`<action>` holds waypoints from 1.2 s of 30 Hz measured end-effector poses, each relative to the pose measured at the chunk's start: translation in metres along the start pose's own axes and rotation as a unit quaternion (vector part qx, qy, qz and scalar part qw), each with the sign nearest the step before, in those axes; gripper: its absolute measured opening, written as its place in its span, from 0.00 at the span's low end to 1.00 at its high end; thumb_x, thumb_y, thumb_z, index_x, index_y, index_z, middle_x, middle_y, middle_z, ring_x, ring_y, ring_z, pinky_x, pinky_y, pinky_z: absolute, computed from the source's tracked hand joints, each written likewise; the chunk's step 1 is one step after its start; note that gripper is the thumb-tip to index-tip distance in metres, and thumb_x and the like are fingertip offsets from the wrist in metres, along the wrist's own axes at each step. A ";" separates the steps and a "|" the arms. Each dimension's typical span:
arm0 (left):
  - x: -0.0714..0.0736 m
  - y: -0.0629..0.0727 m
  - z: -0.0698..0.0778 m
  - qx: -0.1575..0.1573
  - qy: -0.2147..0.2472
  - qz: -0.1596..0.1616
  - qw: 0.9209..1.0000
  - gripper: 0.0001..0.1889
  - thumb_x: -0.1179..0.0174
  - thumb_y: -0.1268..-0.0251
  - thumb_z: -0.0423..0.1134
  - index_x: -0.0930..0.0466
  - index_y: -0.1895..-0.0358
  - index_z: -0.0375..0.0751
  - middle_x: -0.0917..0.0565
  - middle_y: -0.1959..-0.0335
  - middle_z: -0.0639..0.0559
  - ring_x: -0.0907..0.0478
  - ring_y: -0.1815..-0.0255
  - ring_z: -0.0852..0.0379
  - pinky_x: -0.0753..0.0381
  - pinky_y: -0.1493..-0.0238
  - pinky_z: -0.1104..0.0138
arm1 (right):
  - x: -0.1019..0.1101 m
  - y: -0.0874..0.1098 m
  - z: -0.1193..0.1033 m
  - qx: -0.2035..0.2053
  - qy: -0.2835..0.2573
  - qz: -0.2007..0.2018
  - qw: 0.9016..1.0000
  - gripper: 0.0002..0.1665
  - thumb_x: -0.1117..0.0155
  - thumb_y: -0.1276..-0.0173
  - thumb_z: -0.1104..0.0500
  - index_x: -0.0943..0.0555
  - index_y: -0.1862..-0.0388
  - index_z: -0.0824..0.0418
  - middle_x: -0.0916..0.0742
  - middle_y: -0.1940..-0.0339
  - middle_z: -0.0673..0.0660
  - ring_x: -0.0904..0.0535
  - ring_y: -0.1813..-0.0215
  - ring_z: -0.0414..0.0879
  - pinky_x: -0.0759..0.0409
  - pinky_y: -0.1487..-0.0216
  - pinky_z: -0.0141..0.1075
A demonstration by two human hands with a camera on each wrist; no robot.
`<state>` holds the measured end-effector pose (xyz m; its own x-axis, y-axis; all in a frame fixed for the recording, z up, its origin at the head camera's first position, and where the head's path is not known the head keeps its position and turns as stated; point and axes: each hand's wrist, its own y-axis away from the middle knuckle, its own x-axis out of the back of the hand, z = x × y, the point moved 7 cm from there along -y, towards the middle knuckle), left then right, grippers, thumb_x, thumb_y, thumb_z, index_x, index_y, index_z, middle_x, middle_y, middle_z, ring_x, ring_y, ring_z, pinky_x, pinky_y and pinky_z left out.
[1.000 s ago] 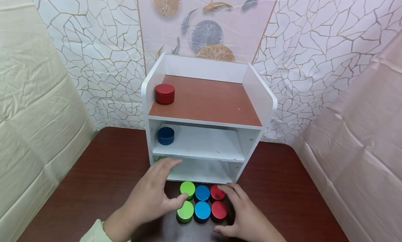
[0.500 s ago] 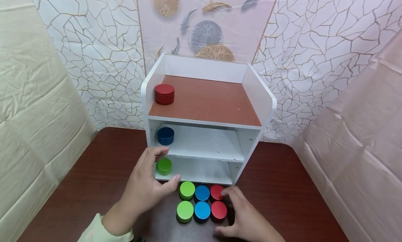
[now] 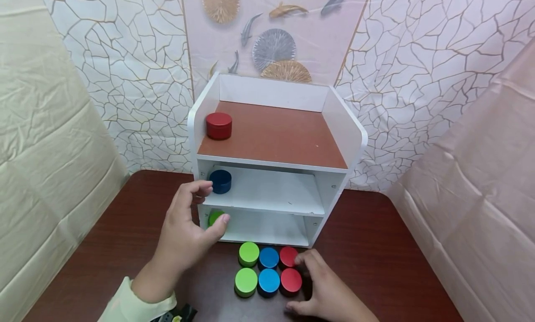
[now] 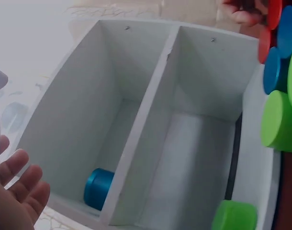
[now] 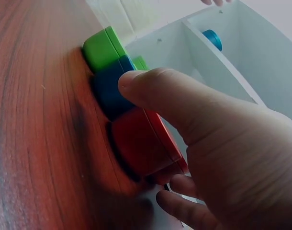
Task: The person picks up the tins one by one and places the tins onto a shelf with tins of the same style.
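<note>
My left hand [image 3: 179, 233] is raised at the left front of a white shelf unit [image 3: 271, 187], thumb and fingers spread and holding nothing. Its fingertips overlap the edge of a dark blue round tin [image 3: 221, 182] on the middle shelf. Behind the thumb, a green tin [image 3: 215, 216] on the bottom shelf is partly hidden. On the table, my right hand [image 3: 328, 289] rests beside the front red tin [image 3: 291, 281], fingers loosely bent around its right side. One fingertip is right at the rear red tin [image 3: 288, 257]. In the right wrist view the thumb [image 5: 155, 88] stands apart from the tins.
Left of the red pair stand two blue tins [image 3: 269, 281] and two green tins [image 3: 246, 281], close together before the unit. Another red tin [image 3: 219, 126] sits on the brown top shelf at left. A black strapped device [image 3: 188, 312] shows at the left sleeve. Cloth walls surround the dark table [image 3: 376, 247].
My left hand has moved left and up, away from the tins on the table toward the unit's left side. The right hand has barely shifted, and the tins stay in place.
</note>
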<state>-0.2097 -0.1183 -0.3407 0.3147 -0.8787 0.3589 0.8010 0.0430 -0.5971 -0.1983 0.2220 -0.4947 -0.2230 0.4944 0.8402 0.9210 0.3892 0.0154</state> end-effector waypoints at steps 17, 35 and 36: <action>0.032 -0.029 0.009 0.003 0.060 0.087 0.994 0.33 0.26 0.32 0.41 0.25 0.25 0.43 0.19 0.39 0.49 0.24 0.39 0.58 0.25 0.36 0.65 | -0.003 -0.001 0.002 -0.007 0.007 -0.025 1.000 0.45 0.14 0.46 0.24 0.26 0.40 0.41 0.22 0.45 0.39 0.23 0.41 0.38 0.13 0.42 0.33; 0.044 -0.055 0.000 0.043 0.052 0.133 0.989 0.28 0.30 0.26 0.43 0.24 0.27 0.44 0.20 0.41 0.50 0.24 0.42 0.60 0.24 0.38 0.66 | -0.009 -0.005 0.000 -0.018 -0.002 -0.052 0.999 0.43 0.14 0.45 0.25 0.23 0.41 0.43 0.21 0.46 0.41 0.23 0.43 0.39 0.13 0.46 0.33; 0.044 -0.056 -0.001 0.045 0.053 0.134 0.989 0.27 0.30 0.26 0.43 0.24 0.27 0.44 0.20 0.42 0.50 0.24 0.43 0.60 0.23 0.38 0.66 | -0.008 -0.005 0.001 -0.015 -0.001 -0.050 0.999 0.43 0.14 0.45 0.25 0.23 0.41 0.43 0.21 0.46 0.41 0.22 0.44 0.39 0.13 0.46 0.33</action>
<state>-0.2413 -0.1595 -0.2922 0.4698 -0.8751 0.1165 0.7396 0.3181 -0.5932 -0.2012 0.2164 -0.5020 -0.3142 0.4566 0.8323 0.9037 0.4123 0.1150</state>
